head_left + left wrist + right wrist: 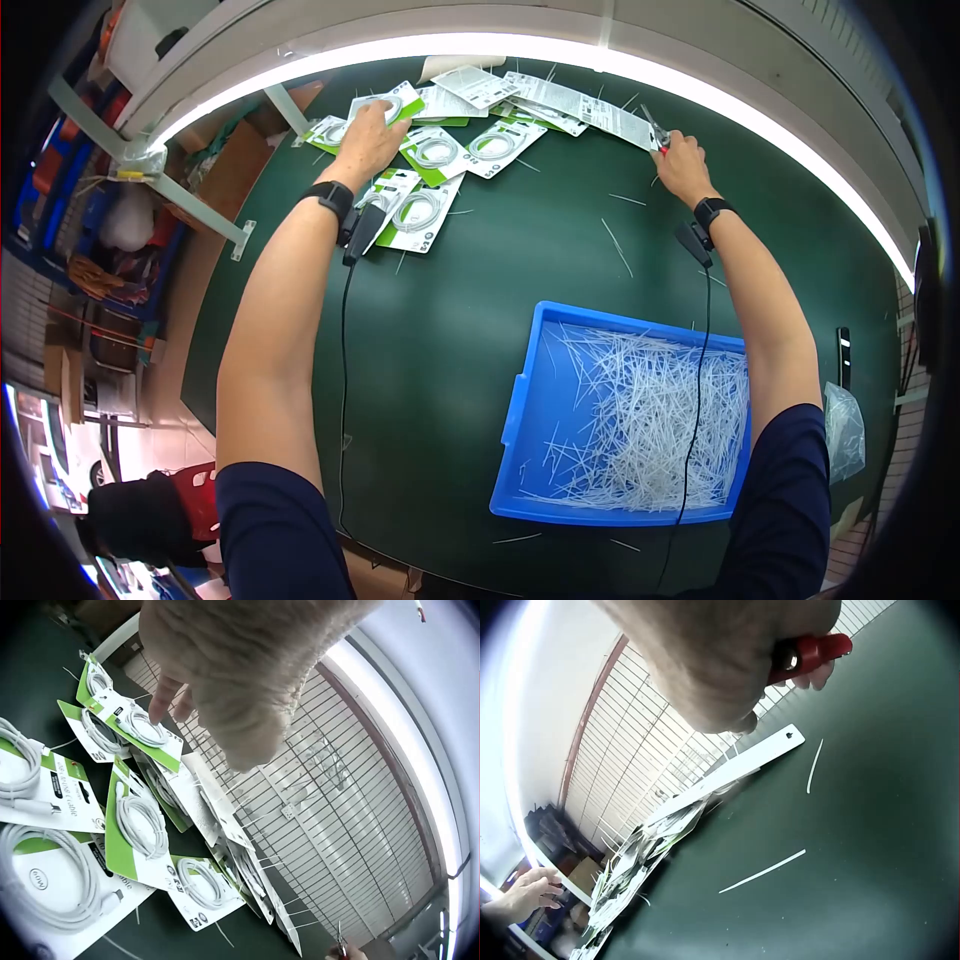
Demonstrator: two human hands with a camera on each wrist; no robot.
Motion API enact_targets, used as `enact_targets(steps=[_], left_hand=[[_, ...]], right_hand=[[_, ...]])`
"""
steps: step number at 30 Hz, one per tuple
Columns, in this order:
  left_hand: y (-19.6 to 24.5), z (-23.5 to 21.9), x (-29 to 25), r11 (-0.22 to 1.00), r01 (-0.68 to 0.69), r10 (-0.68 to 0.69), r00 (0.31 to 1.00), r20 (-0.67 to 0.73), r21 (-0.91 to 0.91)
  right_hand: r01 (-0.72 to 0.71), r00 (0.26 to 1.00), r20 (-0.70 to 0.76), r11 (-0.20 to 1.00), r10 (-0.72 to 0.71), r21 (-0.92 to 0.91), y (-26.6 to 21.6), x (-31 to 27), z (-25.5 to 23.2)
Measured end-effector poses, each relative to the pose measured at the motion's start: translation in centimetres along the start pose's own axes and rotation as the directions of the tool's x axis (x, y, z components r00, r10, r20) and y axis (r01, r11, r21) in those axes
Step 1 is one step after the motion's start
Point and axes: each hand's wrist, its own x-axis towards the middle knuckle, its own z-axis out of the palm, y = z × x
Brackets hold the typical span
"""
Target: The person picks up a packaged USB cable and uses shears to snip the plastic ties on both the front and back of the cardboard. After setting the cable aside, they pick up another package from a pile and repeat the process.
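Over the pile's left end, my left hand rests with its fingers on a packaged white USB cable, a coil on a white and green card. My right hand grips red-handled cutting pliers, whose metal jaws point away from me in the head view. Close beside them is the right end of a long white printed card strip. More cable cards overlap between the hands, some face up with their coils showing, others printed side up. Thin white plastic ties stick out from several cards in the left wrist view.
A blue tray with a heap of cut white plastic strips stands nearer me on the green table. Loose strips lie scattered about. A wire grid rises behind. At the right are a black-handled object and a clear bag.
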Motion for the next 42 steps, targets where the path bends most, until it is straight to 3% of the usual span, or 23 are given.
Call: enact_targets(steps=[3,4,5,7,8,10,17,25,35,38,42], left_hand=[[0.9,1.3,3.5,0.982,-0.186,0.187,0.982,-0.017,0.046],[1.7,1.0,4.9,0.98,-0.191,0.192,0.981,-0.02,0.048],[2.3,0.7,6.2,0.975,-0.187,0.168,0.974,0.152,0.119],[3.1,1.1,8.1,0.966,-0.199,0.147,0.947,0.284,0.165],[3.4,1.3,8.9,0.965,-0.196,0.134,0.94,0.315,0.175],[3.2,2.4,10.2,0.965,-0.182,0.107,0.932,0.346,0.191],[0.0,6.3,12.0,0.978,-0.088,0.023,0.945,0.326,0.187],[-1.1,12.7,10.6,0.99,0.048,-0.085,0.952,0.294,0.131],[1.6,15.8,9.9,0.995,0.026,-0.059,0.941,0.334,0.101],[1.8,14.6,7.3,0.994,0.002,-0.044,0.919,0.391,0.108],[3.2,11.9,2.2,0.996,-0.04,-0.008,0.862,0.507,0.085]], right_hand=[[0.024,0.999,-0.033,0.998,-0.025,-0.052,1.8,1.7,0.0],[0.054,0.998,-0.032,0.998,-0.056,-0.043,1.9,2.1,0.0],[0.082,0.996,-0.026,0.996,-0.083,-0.034,2.0,2.2,0.2],[0.105,0.994,-0.016,0.994,-0.106,-0.025,2.2,2.5,0.8],[0.08,0.995,0.064,0.996,-0.078,-0.028,2.1,2.9,1.1],[0.049,0.989,0.142,0.998,-0.045,-0.026,1.9,3.3,1.3],[0.011,0.989,0.145,1.0,-0.011,0.001,1.8,2.2,0.3],[0.004,0.987,0.163,0.998,-0.016,0.069,0.6,-3.7,-3.0],[0.015,0.959,0.278,0.99,-0.054,0.138,-3.3,-3.8,-1.5],[0.054,0.924,0.36,0.978,-0.125,0.201,-6.5,-4.7,-1.5],[0.233,0.804,0.459,0.911,-0.377,0.34,-9.6,-7.7,-1.1]])
